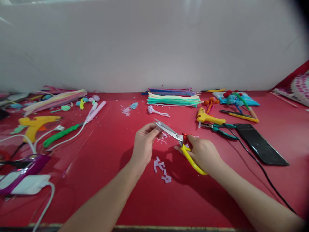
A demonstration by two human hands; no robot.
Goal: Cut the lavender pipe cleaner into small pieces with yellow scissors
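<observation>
Red tabletop is strewn with lilac scraps on the near side of the scissors, which are gripped by the right hand. At their tips, a small lilac piece is pinched by the left hand; fingers are best kept clear.

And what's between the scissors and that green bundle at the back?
In the head view, a small lilac fuzzy piece with pale stems lies between the scissors and bundle.
</observation>
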